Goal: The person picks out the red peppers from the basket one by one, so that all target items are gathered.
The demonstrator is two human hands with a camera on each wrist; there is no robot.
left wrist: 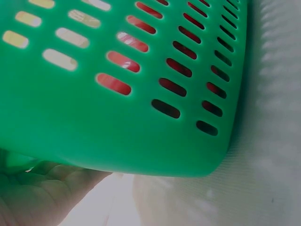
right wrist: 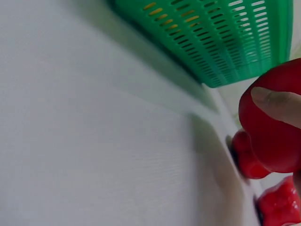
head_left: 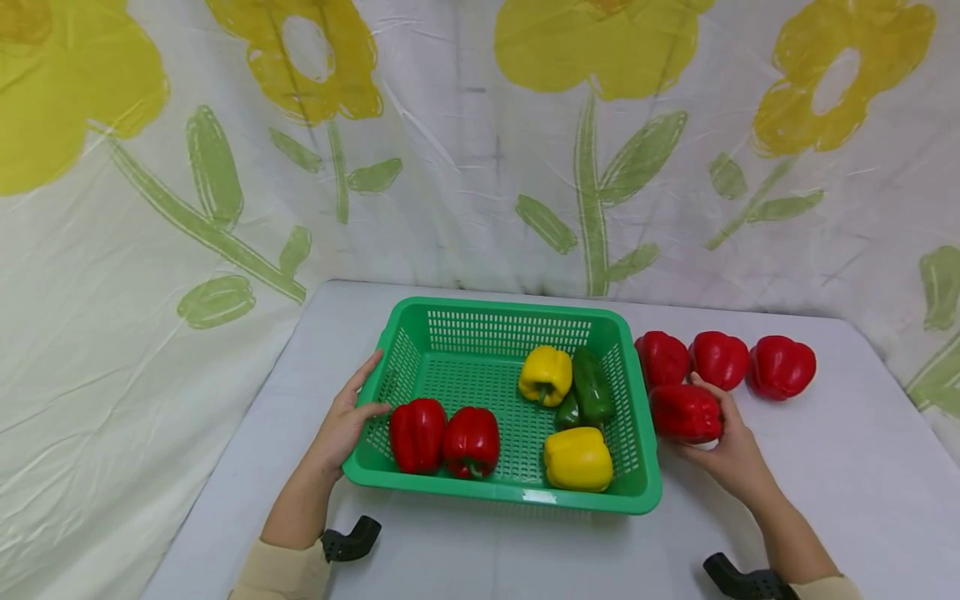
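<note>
My left hand holds the left rim of a green plastic basket, thumb over the edge. The left wrist view shows that hand at the rim, beside the basket's slotted wall. To the right of the basket, my right hand grips a red bell pepper. The right wrist view shows this pepper raised over the table, with the thumb against its side. Inside the basket, two red bell peppers lie at the front left.
Also in the basket are a yellow bell pepper, another yellow one and dark green peppers between them. Behind my right hand, three red bell peppers stand in a row on the white table. A flowered cloth hangs behind.
</note>
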